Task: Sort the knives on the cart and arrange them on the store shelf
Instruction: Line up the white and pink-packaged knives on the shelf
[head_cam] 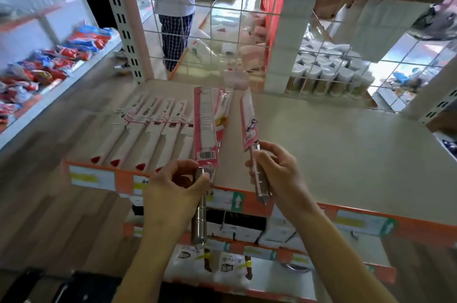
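Knives in hand: the left hand point(176, 189) curls its fingers round the steel handle of a pink-sleeved knife point(204, 129), blade end pointing away over the shelf; a second pink pack point(222, 115) lies just behind it, and whether the same hand holds it cannot be told; the right hand point(277, 174) grips the steel handle of another knife point(248, 124), also in a pink sleeve, tilted up and apart from the first.

Knives on the shelf: a row of white-sleeved knives point(148, 139) lies side by side at the left of the top shelf point(333, 154); about five sleeves can be counted, the nearest one partly hidden by the held pack; four red handle ends show at the front edge.

Surface: the shelf is pale grey with an orange front strip point(420, 228) carrying white and yellow labels; a wire grid point(247, 30) forms its back; lower shelves point(272, 231) hold white packaged goods.

Room: beyond the grid stand white tubs point(331, 68), tightly grouped, number not countable; one person point(174, 6) in checked trousers stands in the aisle; red and blue packets point(49, 65) fill a side shelf at left; the floor point(61, 204) is wood-patterned.
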Motion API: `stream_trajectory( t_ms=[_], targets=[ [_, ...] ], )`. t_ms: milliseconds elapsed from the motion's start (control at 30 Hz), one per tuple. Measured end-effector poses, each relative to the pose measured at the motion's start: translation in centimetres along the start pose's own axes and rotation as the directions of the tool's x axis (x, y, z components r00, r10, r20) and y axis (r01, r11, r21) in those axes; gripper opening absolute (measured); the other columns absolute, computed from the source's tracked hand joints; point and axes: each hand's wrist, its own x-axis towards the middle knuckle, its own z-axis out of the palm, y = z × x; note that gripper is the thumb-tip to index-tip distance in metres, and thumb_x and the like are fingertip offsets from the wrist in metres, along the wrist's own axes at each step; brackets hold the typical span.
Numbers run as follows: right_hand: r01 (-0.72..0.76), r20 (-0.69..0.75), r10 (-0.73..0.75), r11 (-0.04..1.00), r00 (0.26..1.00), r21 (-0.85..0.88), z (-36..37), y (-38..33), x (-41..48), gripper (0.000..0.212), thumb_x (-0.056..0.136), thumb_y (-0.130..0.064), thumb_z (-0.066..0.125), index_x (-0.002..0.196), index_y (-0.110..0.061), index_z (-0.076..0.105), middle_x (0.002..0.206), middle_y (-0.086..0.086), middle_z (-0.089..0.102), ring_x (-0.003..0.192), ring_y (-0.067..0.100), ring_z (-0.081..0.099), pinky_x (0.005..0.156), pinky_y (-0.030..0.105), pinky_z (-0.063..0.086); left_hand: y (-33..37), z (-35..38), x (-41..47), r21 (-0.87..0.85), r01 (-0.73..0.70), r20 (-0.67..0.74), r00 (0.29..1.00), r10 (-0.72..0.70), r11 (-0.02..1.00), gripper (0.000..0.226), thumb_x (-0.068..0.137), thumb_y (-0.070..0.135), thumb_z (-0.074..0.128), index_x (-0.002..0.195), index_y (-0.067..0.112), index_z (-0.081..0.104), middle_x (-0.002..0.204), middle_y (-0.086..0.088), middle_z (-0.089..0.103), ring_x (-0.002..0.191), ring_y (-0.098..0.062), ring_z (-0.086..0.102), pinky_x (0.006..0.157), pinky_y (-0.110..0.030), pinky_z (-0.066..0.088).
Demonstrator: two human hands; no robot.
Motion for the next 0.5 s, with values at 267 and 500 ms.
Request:
stream_trajectory(
  t_ms=[267, 500],
  targets=[
    [-0.134, 0.003, 0.139, 0.947, 0.990, 0.293, 1.8, -0.9, 2.1, 0.017, 0.095, -0.004, 0.041, 0.089, -0.012, 0.055, 0.072, 0.011, 0.059, 0.043, 0.007, 0.056, 0.046, 0.016, 0.049, -0.2, -0.8, 1.6, -0.018, 0.007, -0.023, 1.000, -0.008, 1.000, 0.022, 0.075, 0.021, 0.071, 0.077, 0.036, 0.055, 0.079, 0.006, 0.065, 0.075, -0.013, 0.064, 0.066, -0.028, 0.054],
    [-0.381, 0.117, 0.363, 0.887, 0.925, 0.260, 3.2, -0.3, 2.7, 0.022, 0.095, -0.006, 0.037, 0.108, 0.000, 0.053, 0.070, 0.007, 0.062, 0.054, 0.014, 0.058, 0.053, 0.028, 0.053, -0.3, -0.8, 1.8, -0.028, 0.007, -0.007, 1.000, -0.007, 1.000, 0.020, 0.075, 0.023, 0.070, 0.078, 0.036, 0.055, 0.077, 0.005, 0.063, 0.072, -0.013, 0.062, 0.063, -0.027, 0.054]
  ],
)
